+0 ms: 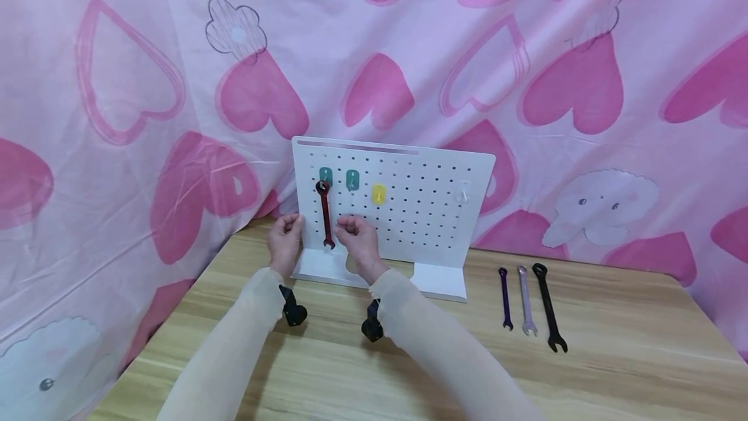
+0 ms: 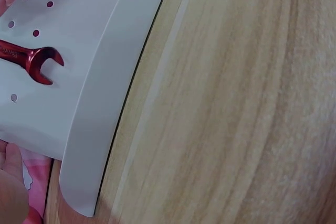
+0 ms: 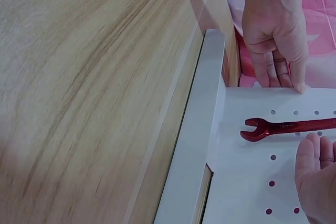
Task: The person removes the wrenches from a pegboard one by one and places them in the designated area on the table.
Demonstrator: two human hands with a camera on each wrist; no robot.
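A red combination wrench (image 1: 326,216) hangs by its ring end from the left green hook (image 1: 326,175) on a white pegboard (image 1: 421,213). Its open jaw points down, also visible as a red wrench end (image 2: 39,64) in the left wrist view. My left hand (image 1: 286,243) is at the board's left edge, a fingertip touching that edge and the fingers loosely bent. To the right of the wrench's lower half, my right hand (image 1: 359,242) hovers before the board with relaxed, bent fingers. Nothing shows in its grasp; a small gap separates it from the wrench.
Another green hook (image 1: 352,179), a yellow hook (image 1: 378,194) and a clear hook (image 1: 463,192) are on the board. Right of it on the wooden table (image 1: 456,349) lie a purple wrench (image 1: 505,297), a silver wrench (image 1: 526,301) and a larger black wrench (image 1: 549,307). Pink heart-print cloth hangs behind.
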